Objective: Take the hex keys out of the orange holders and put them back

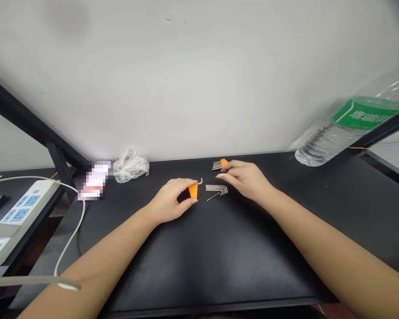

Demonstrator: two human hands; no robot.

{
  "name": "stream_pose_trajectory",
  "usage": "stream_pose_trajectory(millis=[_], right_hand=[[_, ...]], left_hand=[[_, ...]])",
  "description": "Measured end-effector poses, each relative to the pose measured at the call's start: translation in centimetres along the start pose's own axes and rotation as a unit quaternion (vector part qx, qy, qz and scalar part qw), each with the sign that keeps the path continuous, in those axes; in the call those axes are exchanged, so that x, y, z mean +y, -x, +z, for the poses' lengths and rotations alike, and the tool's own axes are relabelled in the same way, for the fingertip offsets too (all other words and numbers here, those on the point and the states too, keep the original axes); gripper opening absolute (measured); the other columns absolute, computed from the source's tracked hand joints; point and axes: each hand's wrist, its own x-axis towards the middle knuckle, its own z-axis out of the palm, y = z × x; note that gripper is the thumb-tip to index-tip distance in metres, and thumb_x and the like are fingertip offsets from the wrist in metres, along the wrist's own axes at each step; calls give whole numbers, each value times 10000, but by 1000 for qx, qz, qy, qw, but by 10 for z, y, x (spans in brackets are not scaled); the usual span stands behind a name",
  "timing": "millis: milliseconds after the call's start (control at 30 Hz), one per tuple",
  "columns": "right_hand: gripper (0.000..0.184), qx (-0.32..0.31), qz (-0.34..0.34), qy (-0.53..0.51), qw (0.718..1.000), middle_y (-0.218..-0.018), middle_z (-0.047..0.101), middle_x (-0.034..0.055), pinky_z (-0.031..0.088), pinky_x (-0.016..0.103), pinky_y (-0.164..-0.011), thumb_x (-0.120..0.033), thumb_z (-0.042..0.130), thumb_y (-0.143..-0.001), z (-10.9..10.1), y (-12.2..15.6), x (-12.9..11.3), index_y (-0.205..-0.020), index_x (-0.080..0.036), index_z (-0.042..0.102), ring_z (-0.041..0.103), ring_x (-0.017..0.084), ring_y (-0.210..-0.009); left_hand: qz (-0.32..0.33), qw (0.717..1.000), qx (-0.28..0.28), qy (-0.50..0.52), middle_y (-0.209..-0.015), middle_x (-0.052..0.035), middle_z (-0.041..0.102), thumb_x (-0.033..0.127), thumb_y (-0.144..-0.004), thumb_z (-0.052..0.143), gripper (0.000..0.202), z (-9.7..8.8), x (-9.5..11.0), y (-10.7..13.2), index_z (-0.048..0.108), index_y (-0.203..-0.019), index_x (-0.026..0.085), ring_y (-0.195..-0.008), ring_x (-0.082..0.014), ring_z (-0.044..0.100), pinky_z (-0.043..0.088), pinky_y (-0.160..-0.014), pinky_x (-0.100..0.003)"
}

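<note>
My left hand [170,198] pinches an orange plastic hex key holder [193,191] between thumb and fingers, over the black tabletop. One short bent hex key [200,181] sticks out at the holder's upper right. Just right of it, several loose silver L-shaped hex keys [216,189] lie side by side, with a thinner one [213,196] angled in front of them. Above these hovers my right hand [244,176], thumb and forefinger slightly apart with nothing visible between them. Behind its fingertips rests a second orange holder [224,162] filled with several hex keys, partly hidden by the hand.
A crumpled clear plastic bag [131,166] and a pixelated item [95,180] lie at the back left. Further left are a white power strip [21,212] and a white cable [81,217]. A large water bottle [339,128] leans at the back right near the wall.
</note>
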Motion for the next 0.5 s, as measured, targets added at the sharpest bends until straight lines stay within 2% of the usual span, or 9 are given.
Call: stream_pose_trajectory(millis=[67, 167, 267, 367, 500], right_hand=[[264, -34, 14, -5, 999, -1154, 727, 52, 579, 384, -902, -375, 580, -988, -4, -1, 10, -968, -261, 817, 712, 225, -971], [239, -104, -2, -22, 994, -1192, 700, 56, 557, 388, -942, -301, 576, -967, -7, -1, 17, -1061, -263, 793, 686, 229, -1032], [210, -158, -11, -12, 987, -1101, 703, 55, 550, 370, -894, -249, 578, -940, -8, 0, 16, -963, -249, 787, 676, 220, -973], [181, -170, 2, 17, 985, -1046, 695, 58, 534, 337, -830, -204, 575, -915, -7, -1, 12, -908, -228, 755, 664, 211, -928], [71, -187, 90, 114, 971, -920, 682, 70, 474, 297, -649, -149, 630, -809, -6, -1, 10, -772, -197, 667, 641, 200, -777]], left_hand=[[-7, 1000, -1, -5, -1403, -76, 646, 390, -946, 644, 466, 0, -2, 0, 576, -1385, 252, -1294, -265, 603, 453, -1142, -464], [-9, 1000, -7, -8, -1405, -67, 645, 394, -946, 644, 474, 0, -4, 0, 571, -1395, 259, -1297, -263, 602, 449, -1145, -462], [-12, 1000, -7, -11, -1407, -61, 644, 399, -945, 647, 476, 0, -4, 0, 570, -1394, 262, -1303, -260, 596, 446, -1146, -452], [-15, 1000, -8, -11, -1409, -56, 642, 396, -945, 648, 471, 1, -3, 0, 569, -1390, 261, -1303, -255, 592, 440, -1148, -448], [-12, 1000, -11, -11, -1417, -63, 637, 396, -945, 649, 486, 1, -4, 0, 560, -1402, 258, -1303, -259, 592, 444, -1145, -452]])
